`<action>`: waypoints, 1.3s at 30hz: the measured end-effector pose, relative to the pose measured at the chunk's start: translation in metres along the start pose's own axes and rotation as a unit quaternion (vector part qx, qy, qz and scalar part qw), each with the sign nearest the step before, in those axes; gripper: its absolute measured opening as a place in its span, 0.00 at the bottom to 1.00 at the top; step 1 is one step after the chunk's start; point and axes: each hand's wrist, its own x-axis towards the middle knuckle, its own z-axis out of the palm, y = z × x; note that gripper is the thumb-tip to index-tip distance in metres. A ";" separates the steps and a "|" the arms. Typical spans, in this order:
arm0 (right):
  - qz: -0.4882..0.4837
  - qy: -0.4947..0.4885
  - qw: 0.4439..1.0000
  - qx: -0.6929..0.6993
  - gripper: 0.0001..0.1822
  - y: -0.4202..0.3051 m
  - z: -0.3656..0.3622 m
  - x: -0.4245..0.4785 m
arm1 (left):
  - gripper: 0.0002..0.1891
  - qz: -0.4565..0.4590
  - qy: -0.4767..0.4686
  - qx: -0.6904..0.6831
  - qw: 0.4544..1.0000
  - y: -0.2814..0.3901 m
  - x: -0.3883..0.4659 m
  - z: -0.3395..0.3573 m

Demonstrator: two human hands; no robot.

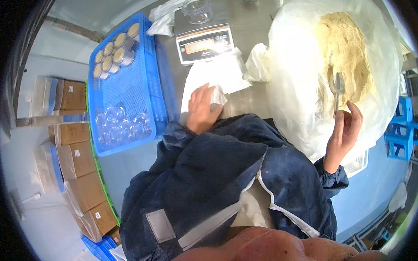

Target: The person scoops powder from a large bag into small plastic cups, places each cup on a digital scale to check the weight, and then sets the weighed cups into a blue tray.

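Note:
My left hand (202, 109) is over a white sheet (200, 73) at the table's near edge, slightly blurred. A crumpled white wipe (217, 96) shows between its thumb and fingers. My right hand (345, 135) is at the end of the handle of a metal scoop (339, 83), fingers partly spread; whether they grip it is unclear. The scoop's head lies on a heap of pale yellow powder (346, 42) inside a large clear plastic bag (290, 64). Beyond the sheet stands a digital scale (205, 45) with a clear open jar (197, 11) on it.
On the left, a blue plastic crate (122, 84) holds several powder-filled jars (123, 55) and several clear empty-looking containers (121, 127). Crumpled plastic (259, 61) lies beside the scale. Cardboard boxes (86, 188) line the far left; blue stools (400, 144) stand at right.

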 end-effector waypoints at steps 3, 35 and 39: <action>-0.034 0.021 0.999 -0.009 0.15 0.006 0.003 0.004 | 0.31 0.003 0.012 0.022 1.000 -0.013 0.005 -0.002; 0.147 0.060 0.984 -0.075 0.30 0.117 -0.131 0.125 | 0.55 0.015 -0.066 -0.358 0.931 0.125 0.227 0.063; 0.126 0.078 0.986 -0.072 0.27 0.083 -0.125 0.156 | 0.51 0.037 0.008 -0.326 0.945 0.129 0.225 0.057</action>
